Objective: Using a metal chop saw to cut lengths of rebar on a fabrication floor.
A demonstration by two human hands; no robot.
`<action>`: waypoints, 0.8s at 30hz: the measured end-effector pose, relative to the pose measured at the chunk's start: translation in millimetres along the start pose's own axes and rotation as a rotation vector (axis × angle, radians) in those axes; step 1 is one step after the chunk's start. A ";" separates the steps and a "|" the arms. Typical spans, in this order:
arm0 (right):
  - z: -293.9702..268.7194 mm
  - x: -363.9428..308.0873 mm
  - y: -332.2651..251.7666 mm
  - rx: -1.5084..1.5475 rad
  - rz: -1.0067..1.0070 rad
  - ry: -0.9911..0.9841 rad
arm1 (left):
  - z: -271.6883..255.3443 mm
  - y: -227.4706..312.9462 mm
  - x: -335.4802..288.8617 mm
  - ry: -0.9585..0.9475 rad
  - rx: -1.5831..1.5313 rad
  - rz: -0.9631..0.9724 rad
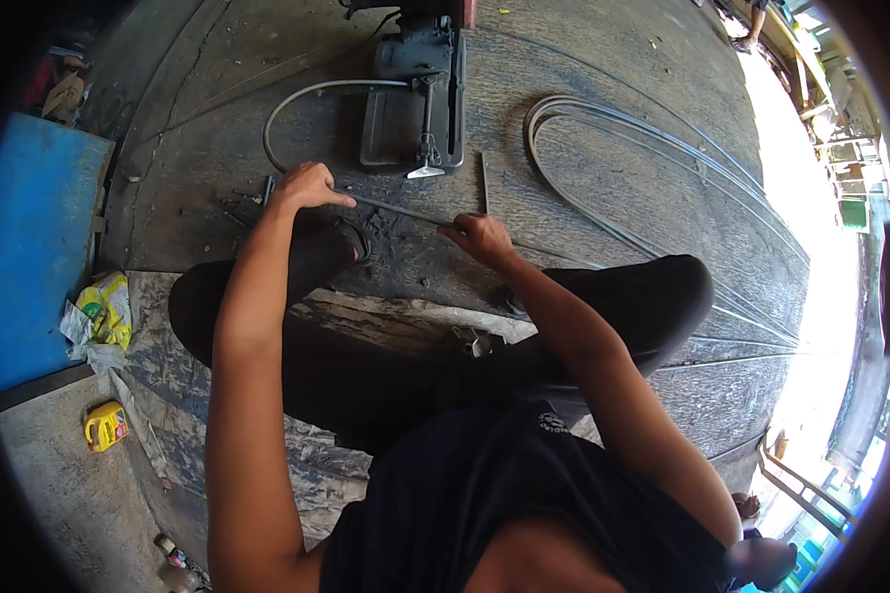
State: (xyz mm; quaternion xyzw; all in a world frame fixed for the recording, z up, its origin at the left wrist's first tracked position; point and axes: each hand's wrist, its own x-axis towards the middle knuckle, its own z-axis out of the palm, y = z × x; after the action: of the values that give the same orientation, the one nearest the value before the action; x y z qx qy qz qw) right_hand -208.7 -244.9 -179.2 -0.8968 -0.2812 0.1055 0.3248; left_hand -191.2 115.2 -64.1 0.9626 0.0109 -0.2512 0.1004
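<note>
We sit in rough workshop: grimy concrete floor (702, 415), dark metal machine (420, 64) standing on it, long metal rods (530, 136) looped nearby, daylit opening (821, 326) at right.

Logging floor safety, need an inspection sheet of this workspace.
Surface: rough grey floor, dark smudges near the machine; wrinkled grey-brown sheet by the seated person.
Job's things: slim grey metal rod held in both hands; dark metal machine on a flat base ahead; large loop of grey metal rods to the right; short straight grey rod lying apart.
Clutter: yellow plastic jug and yellow-green plastic bag, left.
Grippers: bare left hand and bare right hand closed on the rod; no gloves.
Cables: none identifiable for certain.
Surroundings: flat blue panel, left; bright sunlit strip, right.
</note>
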 end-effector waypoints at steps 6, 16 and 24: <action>5.6 4.4 -6.2 -0.023 -0.048 0.094 | -13.6 -4.6 -3.0 -0.026 0.013 -0.062; 36.3 20.8 -25.2 0.001 -0.165 0.111 | -3.8 -46.7 -20.2 0.042 0.009 -0.089; 6.6 57.8 -66.5 -0.014 -0.273 0.055 | -77.5 -72.3 -29.6 0.090 -0.057 -0.017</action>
State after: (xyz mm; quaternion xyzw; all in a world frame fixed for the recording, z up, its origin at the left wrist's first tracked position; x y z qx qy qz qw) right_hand -192.7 -166.4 -142.0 -0.8550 -0.3922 0.0338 0.3375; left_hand -185.0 202.4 2.8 0.9696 0.0307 -0.2082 0.1251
